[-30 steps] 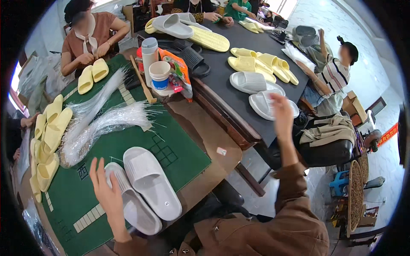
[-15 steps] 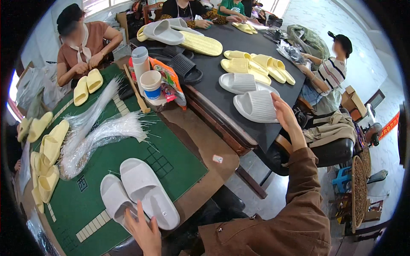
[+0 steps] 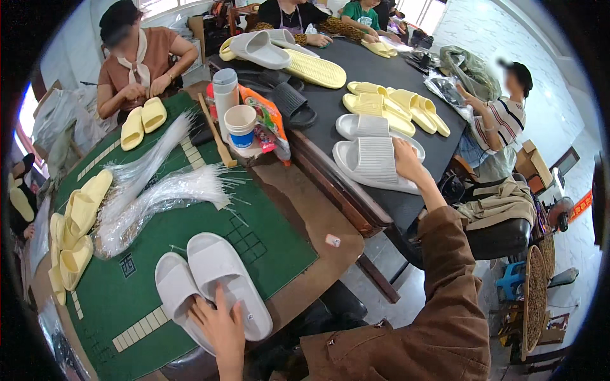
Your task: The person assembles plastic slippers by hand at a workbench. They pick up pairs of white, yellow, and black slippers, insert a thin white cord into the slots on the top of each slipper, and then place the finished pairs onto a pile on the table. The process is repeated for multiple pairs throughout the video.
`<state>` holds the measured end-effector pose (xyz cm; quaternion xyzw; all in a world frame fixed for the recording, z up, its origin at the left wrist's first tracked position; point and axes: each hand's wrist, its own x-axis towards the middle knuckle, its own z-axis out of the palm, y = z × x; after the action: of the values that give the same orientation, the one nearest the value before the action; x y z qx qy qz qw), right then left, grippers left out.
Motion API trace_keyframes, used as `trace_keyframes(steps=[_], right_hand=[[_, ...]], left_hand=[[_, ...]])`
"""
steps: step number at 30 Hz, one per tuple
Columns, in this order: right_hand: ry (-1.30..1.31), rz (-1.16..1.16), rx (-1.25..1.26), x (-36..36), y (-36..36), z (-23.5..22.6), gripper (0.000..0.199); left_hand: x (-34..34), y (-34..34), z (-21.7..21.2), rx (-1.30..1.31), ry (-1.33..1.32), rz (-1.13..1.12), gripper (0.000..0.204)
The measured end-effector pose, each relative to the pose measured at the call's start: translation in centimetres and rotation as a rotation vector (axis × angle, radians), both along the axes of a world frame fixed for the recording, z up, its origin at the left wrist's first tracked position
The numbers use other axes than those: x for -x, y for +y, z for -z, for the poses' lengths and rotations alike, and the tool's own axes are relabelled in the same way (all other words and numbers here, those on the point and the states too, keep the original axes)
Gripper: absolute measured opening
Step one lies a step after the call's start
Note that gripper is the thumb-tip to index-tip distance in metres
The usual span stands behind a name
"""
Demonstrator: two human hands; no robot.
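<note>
On the green mat (image 3: pixel 279 251), a pair of plain light-grey slippers (image 3: pixel 257 317) lies side by side, toes pointing away from me. My left hand (image 3: pixel 219 324) reaches over them with fingers apart, fingertips at the strap openings; some tips are hidden. Over on the black table (image 3: pixel 318 133), my right hand (image 3: pixel 410 162) grips the ribbed strap of a grey slipper (image 3: pixel 372 159); its thumb is hidden. Right behind that one, a matching grey slipper (image 3: pixel 362 126) lies partly covered by it.
Yellow slippers (image 3: pixel 82 203) line the mat's left side, beside bundles of clear plastic strands (image 3: pixel 165 200). A paper cup (image 3: pixel 241 124), a bottle (image 3: pixel 225 89) and a wooden-handled tool (image 3: pixel 219 140) stand between the tables. Several people sit around, one in a striped shirt (image 3: pixel 508 120).
My right hand has come from the slipper's edge onto its strap, and that slipper has shifted left. My left hand reaches farther into the plain pair, which now lies closer together.
</note>
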<state>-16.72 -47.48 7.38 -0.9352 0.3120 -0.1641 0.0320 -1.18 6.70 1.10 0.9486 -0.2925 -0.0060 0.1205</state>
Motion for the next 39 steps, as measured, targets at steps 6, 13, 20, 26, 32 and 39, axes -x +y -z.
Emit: trace_keyframes(steps=[6,13,20,26,32,39], right_hand=[[-0.150,-0.089,-0.229,-2.5,-1.1,-0.8,0.036],[-0.101,-0.165,-0.130,-1.6,10.2,-2.0,0.023],[-0.007,-0.400,-0.535,-8.3,31.5,-1.2,0.029],[-0.072,-0.568,-0.668,-14.9,38.6,4.3,0.027],[-0.168,-0.736,-1.127,-15.6,37.5,7.0,0.037],[-0.196,-0.600,-1.189,-13.8,33.4,2.4,0.024]], left_hand=[[-0.3,0.1,1.6,0.082,-0.128,0.002,0.066],[-2.3,4.6,1.0,0.131,-0.125,0.040,0.065],[-7.7,19.4,2.4,-0.119,-0.230,-0.234,0.042],[-13.8,31.1,3.8,-0.126,-0.273,-0.459,0.039],[-17.7,38.4,4.4,-0.085,-0.267,-0.660,0.039],[-13.3,28.4,1.3,-0.203,-0.586,-0.738,0.045]])
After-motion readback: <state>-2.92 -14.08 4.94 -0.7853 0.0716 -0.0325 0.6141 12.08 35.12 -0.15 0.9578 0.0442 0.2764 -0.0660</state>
